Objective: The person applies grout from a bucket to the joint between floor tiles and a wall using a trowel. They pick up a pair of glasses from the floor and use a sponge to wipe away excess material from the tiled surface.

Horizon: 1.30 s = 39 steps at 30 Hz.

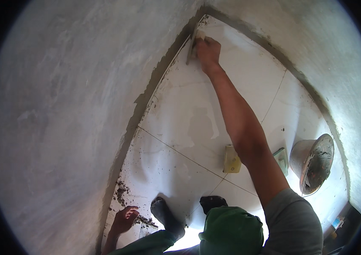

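Note:
My right arm reaches far forward to the corner where the two walls meet. There my right hand (pixel 209 53) is closed round the handle of a flat plastering trowel (pixel 190 52), its plate held edge-on against the foot of the left wall. A dark band of damp mortar (pixel 150 87) runs along that wall's base. Low on the left, my left hand (pixel 125 219) hangs with loosely bent fingers, and nothing shows in it. It is nearest to mortar crumbs (pixel 121 193) scattered on the pale tiled floor (pixel 176 110).
A yellow sponge-like block (pixel 232 159) lies beside my right forearm. Behind the arm is a partly hidden greenish flat piece (pixel 281 159). A mortar-smeared bucket (pixel 303 155) tilts near the right wall (pixel 316 51). My dark-covered feet (pixel 165 214) are on the floor; green cloth (pixel 231 231) fills the lower middle.

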Tool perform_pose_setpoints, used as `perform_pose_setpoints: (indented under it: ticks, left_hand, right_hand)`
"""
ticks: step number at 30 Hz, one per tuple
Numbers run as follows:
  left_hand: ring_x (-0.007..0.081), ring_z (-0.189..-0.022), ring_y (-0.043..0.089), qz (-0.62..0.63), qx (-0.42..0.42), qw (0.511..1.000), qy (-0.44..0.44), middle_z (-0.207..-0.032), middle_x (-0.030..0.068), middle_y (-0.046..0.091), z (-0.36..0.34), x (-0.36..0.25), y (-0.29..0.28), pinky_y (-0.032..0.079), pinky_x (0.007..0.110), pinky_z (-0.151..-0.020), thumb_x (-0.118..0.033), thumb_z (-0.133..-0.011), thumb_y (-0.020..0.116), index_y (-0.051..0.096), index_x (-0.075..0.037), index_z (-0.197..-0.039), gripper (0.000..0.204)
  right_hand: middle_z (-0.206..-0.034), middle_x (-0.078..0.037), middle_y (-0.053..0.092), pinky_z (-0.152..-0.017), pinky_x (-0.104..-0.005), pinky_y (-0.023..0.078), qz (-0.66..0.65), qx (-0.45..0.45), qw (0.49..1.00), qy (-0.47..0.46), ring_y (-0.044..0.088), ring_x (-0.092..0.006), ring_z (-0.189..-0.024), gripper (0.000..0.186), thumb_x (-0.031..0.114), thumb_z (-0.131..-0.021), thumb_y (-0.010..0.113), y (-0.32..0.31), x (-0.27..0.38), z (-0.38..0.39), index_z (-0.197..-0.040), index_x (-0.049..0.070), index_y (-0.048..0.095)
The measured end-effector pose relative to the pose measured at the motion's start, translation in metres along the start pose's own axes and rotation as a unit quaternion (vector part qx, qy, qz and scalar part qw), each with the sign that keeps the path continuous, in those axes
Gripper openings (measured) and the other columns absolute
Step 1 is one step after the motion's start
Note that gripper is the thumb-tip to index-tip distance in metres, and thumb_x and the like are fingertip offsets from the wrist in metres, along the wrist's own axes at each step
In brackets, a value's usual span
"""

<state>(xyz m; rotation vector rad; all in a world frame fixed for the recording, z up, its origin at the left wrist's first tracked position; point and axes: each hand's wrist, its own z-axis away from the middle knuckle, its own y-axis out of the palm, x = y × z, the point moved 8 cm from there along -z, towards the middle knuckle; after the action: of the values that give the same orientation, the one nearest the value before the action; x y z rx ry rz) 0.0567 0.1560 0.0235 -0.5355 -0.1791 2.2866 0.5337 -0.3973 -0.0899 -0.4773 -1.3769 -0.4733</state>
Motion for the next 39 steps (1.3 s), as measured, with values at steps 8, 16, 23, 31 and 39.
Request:
perform_pose_setpoints:
  ticks: [8,16,23,31,39]
  left_hand:
    - [0.0222,-0.113,0.075,0.029,0.039,0.999,0.0,-0.118,0.0165,0.079,-0.016,-0.003,0.012,0.058,0.038,-0.105,-0.017,-0.109,0.064,0.067,0.002,-0.134,0.032]
    - [0.0214,-0.112,0.076,0.005,0.023,1.0,-0.008,-0.118,0.016,0.079,-0.024,0.003,0.005,0.058,0.036,-0.103,-0.015,-0.108,0.066,0.068,0.001,-0.134,0.03]
    - [0.0196,-0.109,0.076,0.036,0.028,0.999,-0.011,-0.114,0.0143,0.08,-0.023,0.003,0.008,0.059,0.035,-0.101,-0.015,-0.108,0.067,0.069,0.001,-0.132,0.029]
    - [0.022,-0.106,0.08,0.012,0.006,1.0,0.007,-0.112,0.0143,0.082,-0.017,0.001,0.008,0.062,0.038,-0.098,-0.019,-0.107,0.069,0.073,-0.005,-0.13,0.027]
    - [0.0223,-0.106,0.08,0.007,0.027,0.999,0.018,-0.111,0.0135,0.082,-0.003,-0.024,0.014,0.062,0.037,-0.098,-0.021,-0.108,0.067,0.073,-0.004,-0.129,0.028]
  right_hand:
    - [-0.087,-0.028,0.073,-0.074,-0.0535,0.057,0.105,0.03,0.99,-0.085,0.073,-0.0441,-0.081,0.034,0.028,-0.099,0.07,0.061,-0.012,0.165,-0.096,-0.006,0.069]
    - [-0.09,0.002,0.071,-0.07,-0.0317,0.048,0.0,0.04,0.996,-0.084,0.055,-0.0074,-0.08,0.035,0.033,-0.107,0.074,-0.034,0.021,0.02,-0.106,-0.002,0.078]
    - [-0.083,-0.001,0.069,-0.065,-0.0324,0.045,0.073,0.082,0.993,-0.041,0.054,-0.0102,-0.073,0.034,0.03,-0.105,0.073,-0.035,0.025,-0.107,-0.108,-0.002,0.081]
    - [-0.078,0.0,0.067,-0.061,-0.032,0.043,0.147,0.042,0.985,-0.082,0.053,-0.0106,-0.068,0.031,0.026,-0.103,0.075,-0.006,0.022,-0.101,-0.101,-0.003,0.083]
    - [-0.075,-0.006,0.072,-0.066,-0.0373,0.051,0.17,0.062,0.977,-0.116,0.058,-0.0131,-0.07,0.036,0.027,-0.105,0.07,0.017,0.016,0.029,-0.103,-0.008,0.079]
